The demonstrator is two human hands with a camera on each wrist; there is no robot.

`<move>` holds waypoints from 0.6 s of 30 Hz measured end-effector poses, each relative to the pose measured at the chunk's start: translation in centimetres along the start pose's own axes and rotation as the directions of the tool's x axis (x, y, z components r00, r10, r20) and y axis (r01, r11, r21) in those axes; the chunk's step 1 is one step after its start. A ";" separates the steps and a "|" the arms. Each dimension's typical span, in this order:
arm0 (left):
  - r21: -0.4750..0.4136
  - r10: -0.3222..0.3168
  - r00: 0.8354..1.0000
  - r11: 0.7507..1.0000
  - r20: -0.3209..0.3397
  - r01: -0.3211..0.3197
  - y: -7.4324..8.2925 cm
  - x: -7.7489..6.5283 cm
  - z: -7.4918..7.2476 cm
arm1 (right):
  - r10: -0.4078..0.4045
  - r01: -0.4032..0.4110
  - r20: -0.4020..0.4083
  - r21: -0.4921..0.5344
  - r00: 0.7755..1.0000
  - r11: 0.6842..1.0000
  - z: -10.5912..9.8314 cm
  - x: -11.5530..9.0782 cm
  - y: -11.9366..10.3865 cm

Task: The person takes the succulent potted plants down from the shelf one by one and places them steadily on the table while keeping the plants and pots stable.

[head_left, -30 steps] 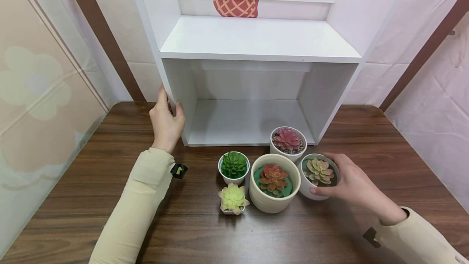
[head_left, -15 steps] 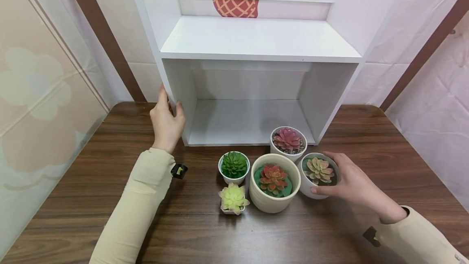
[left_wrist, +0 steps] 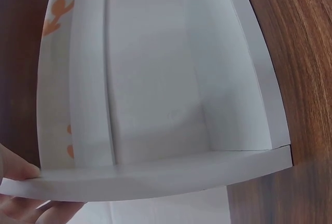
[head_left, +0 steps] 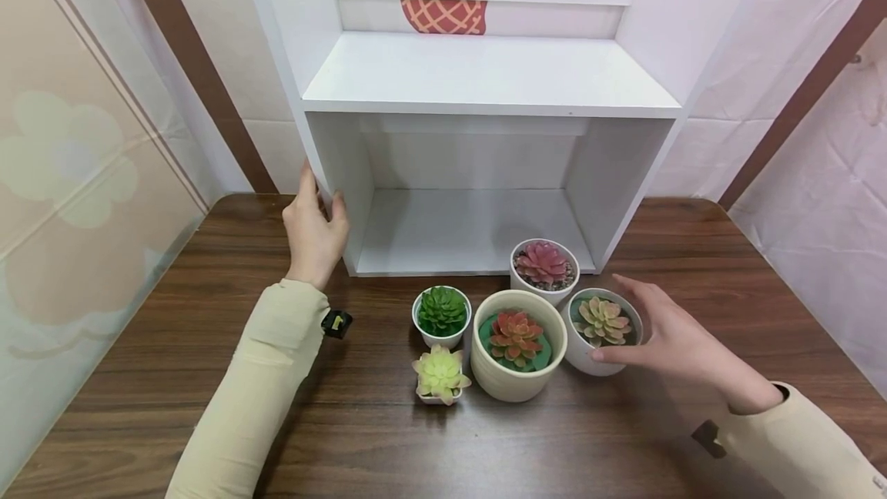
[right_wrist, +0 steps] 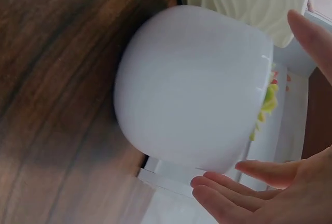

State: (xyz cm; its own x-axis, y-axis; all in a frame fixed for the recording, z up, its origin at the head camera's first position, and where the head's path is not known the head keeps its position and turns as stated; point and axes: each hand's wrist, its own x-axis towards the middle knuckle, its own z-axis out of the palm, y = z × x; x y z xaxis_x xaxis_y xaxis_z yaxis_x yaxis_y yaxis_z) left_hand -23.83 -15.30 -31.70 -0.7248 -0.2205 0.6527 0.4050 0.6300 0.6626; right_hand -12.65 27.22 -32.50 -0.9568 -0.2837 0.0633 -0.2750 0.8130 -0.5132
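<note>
My left hand [head_left: 315, 222] grips the front edge of the left side panel of a white two-level shelf [head_left: 485, 75], thumb inside and fingers outside. The left wrist view shows that panel edge [left_wrist: 155, 175] with my fingertips [left_wrist: 21, 171] pinching it. My right hand [head_left: 647, 329] is spread beside a round white pot [head_left: 601, 329] holding a pale green-pink succulent. The thumb is low by the pot's front and the fingers are lifted off its rim. In the right wrist view the round white pot [right_wrist: 197, 89] stands on the table with my fingers [right_wrist: 233, 185] just clear of it.
A large cream ribbed pot [head_left: 518, 349] with a red-orange succulent stands left of the round pot. A pink succulent pot [head_left: 543, 266] stands at the shelf's front edge. A dark green one [head_left: 442, 314] and a small yellow-green one [head_left: 440, 376] stand further left on the brown wooden table [head_left: 173, 345].
My right hand has loosened from around the round white pot, its fingers now spread and lifted away. The left hand and the shelf have stayed put.
</note>
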 end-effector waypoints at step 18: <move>0.137 0.016 0.995 0.990 0.099 -0.029 -0.6 0.3 -1.7 | -0.087 0.092 -0.097 0.054 0.991 0.994 -1.1 1.9 -2.7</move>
